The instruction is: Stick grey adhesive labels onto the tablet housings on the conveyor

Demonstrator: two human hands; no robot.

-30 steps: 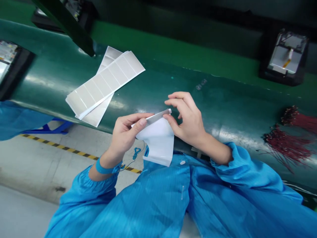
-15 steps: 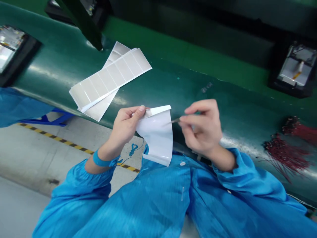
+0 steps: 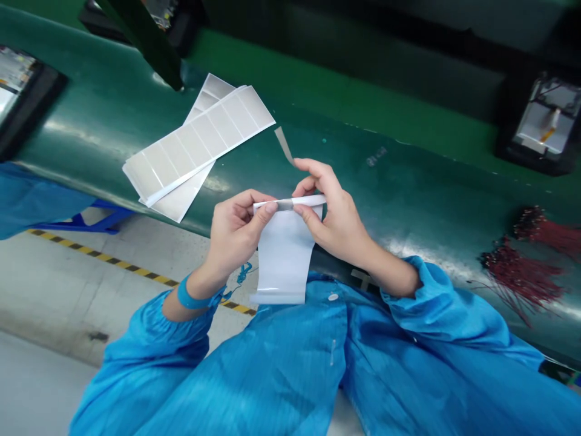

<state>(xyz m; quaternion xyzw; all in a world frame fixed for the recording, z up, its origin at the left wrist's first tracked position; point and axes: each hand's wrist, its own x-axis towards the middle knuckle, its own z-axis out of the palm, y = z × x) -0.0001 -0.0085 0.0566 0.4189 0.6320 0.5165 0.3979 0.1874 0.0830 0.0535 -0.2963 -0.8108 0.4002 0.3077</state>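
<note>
A white glossy sticker backing sheet (image 3: 285, 257) hangs in front of my chest, its lower end curled. My left hand (image 3: 238, 227) is closed, pinching the sheet's folded top edge between thumb and fingers. At the right part of the same edge, my right hand (image 3: 333, 218) is closed on the sheet with its thumb and a finger. Between the two thumbs shows a small grey sticker (image 3: 285, 205) on the edge. A narrow grey strip (image 3: 284, 145) sticks up from my right index fingertip; whether it is stuck or gripped, I cannot tell.
Sheets of grey rectangular stickers (image 3: 200, 142) lie crossed on the green bench (image 3: 408, 200). Bundles of dark red wires (image 3: 521, 272) rest at the right. Devices in black holders (image 3: 540, 127) stand at the back right and left. A green post (image 3: 145, 42) rises at the back left.
My right hand has moved left to the sheet's top edge and now pinches it. The thin strip it held beside the sheet now points up from its index finger. The sheet hangs straighter.
</note>
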